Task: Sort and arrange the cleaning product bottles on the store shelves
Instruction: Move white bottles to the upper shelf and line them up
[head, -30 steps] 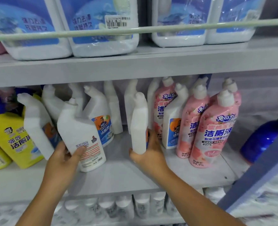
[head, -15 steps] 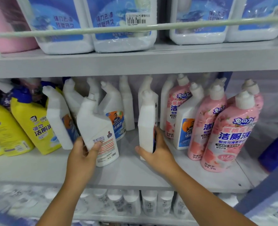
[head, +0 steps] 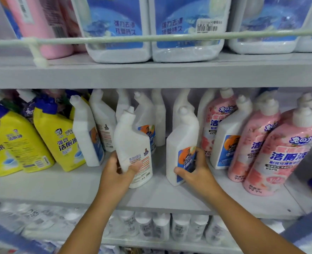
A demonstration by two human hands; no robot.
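Head-cam view of a store shelf w/ two bare hands, each holding a white angled-neck cleaner bottle at its lower half. The left hand point(head: 119, 168) wraps the left white bottle point(head: 133, 147), thumb across the front label, fingers behind; its barcode side faces out. The right hand point(head: 194, 166) wraps the right white bottle point(head: 181, 143), thumb at the lower front edge, fingers curled over the orange-and-blue label. Both bottles are at the front of the middle shelf point(head: 74, 187), bases at or just above the board; I can't tell if they're resting on it or lifted.

Risks, as a judgement: just right of the right-hand grip stand tall pink bottles point(head: 279, 154), packed close and narrow-based, so a wrist swing or a nudge could topple one into the rest. Left of the left-hand grip a white bottle point(head: 86, 132) and yellow bottles point(head: 58, 138) already lean, so a bump may slide them. Low grips on top-heavy necks could let a bottle tip. The left bottle may end up label-backward.

Hard to see: back-row white bottles behind the grips are partly blocked, count unclear. Lower-shelf stock is blurred. Top-shelf jugs point(head: 186, 28) are cut off above, and a blue item at far right is cropped.
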